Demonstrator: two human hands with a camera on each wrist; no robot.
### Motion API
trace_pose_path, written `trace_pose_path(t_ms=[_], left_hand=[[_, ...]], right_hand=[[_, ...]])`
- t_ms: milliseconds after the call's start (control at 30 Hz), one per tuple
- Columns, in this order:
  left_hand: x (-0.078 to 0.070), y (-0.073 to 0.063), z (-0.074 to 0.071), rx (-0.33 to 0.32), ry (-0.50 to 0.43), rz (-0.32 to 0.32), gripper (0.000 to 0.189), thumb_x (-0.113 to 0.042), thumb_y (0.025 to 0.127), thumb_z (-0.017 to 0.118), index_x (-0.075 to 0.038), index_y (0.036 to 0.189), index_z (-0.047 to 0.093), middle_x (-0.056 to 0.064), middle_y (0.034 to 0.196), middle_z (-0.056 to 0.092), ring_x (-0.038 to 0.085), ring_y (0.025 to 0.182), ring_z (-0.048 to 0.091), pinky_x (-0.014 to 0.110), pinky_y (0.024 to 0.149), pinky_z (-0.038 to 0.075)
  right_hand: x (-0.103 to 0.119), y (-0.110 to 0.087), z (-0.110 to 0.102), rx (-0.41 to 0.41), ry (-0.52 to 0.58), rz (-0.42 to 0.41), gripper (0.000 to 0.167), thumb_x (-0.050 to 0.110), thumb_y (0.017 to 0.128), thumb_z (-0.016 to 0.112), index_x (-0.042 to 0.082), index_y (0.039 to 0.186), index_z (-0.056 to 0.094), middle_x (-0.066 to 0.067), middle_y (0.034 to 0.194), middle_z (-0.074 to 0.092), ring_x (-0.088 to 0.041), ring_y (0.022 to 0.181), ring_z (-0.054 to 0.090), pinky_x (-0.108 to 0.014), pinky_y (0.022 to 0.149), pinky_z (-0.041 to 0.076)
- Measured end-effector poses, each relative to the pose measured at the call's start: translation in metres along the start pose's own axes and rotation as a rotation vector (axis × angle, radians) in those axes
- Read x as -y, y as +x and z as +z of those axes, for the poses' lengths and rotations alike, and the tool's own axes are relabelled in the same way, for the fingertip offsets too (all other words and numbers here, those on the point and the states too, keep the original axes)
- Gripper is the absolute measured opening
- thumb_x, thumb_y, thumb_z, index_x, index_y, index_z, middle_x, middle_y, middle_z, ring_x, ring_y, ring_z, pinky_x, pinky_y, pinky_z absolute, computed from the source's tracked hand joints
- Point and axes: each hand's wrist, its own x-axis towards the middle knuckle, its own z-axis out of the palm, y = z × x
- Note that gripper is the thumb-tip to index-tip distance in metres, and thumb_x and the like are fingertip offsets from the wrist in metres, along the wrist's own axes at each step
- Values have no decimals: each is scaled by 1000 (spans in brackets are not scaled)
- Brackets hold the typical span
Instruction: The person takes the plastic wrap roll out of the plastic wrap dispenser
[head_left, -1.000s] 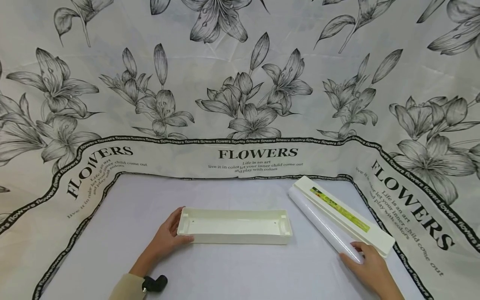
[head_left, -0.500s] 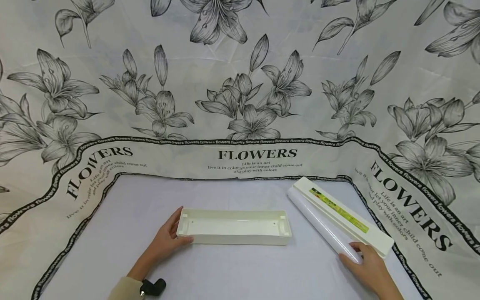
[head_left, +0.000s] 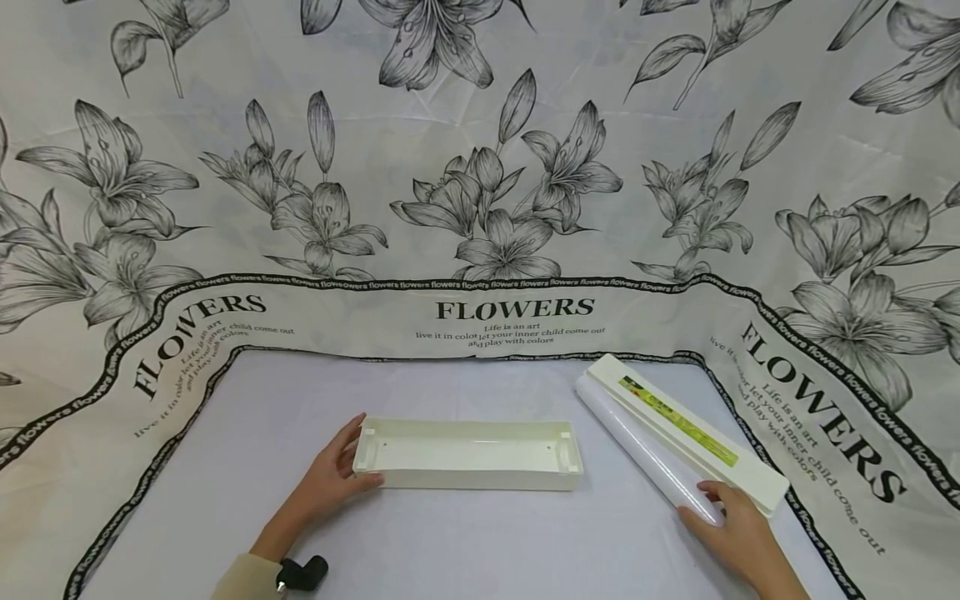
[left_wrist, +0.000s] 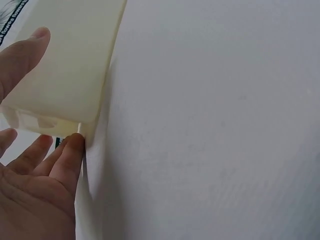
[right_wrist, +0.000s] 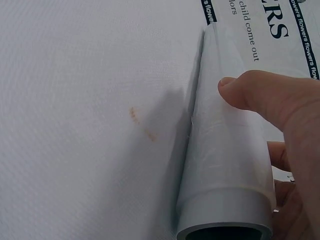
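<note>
A long cream plastic box (head_left: 472, 478) lies on the white tabletop with its open side showing its hollow inside. My left hand (head_left: 326, 483) grips its left end, thumb on the front wall and fingers at the end wall; in the left wrist view the thumb (left_wrist: 25, 60) lies against the smooth wall (left_wrist: 75, 65). To the right, my right hand (head_left: 738, 533) holds the near end of a roll of cling film (head_left: 645, 446), thumb on top and fingers on its far side. The right wrist view shows its hollow core (right_wrist: 225, 207). Beside the roll lies a long white lid (head_left: 705, 433) with a yellow-green label.
A white cloth (head_left: 480, 542) covers the tabletop. Its printed border with "FLOWERS" lettering (head_left: 516, 309) runs along the back and sides, and a flower-patterned fabric (head_left: 510, 192) hangs behind. A black wrist device (head_left: 303, 573) sits at my left sleeve.
My left wrist and sleeve have shifted slightly to the left, and the left thumb has slid a little along the box's front. The box, roll and lid stay put.
</note>
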Motion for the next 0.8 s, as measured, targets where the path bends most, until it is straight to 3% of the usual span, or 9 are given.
trace_pose_path(t_ms=[267,500,800], left_hand=[[-4,-3,-9,-18,44,-22,105,-18,82,88,-7,164,22,29,158,37,50,137,50,34,107,52],[-8,-7,-16,-31,70,-1,105,-17,82,89,-7,163,23,27,156,42,47,132,56,38,107,53],[-11,-10,-25,-45,185,-9,102,-28,81,90,-20,162,29,23,158,43,47,136,53,48,106,53]], right_hand=[[-1,9,1,-9,-20,-60,80,46,90,77,-13,137,49,-27,114,64,-36,99,63,-50,79,55],[8,14,1,-30,-77,-108,84,49,90,77,-10,142,47,-32,119,62,-48,106,62,-65,88,51],[24,18,0,-32,-122,-134,90,53,90,74,-6,149,40,-43,137,48,-63,125,45,-77,98,41]])
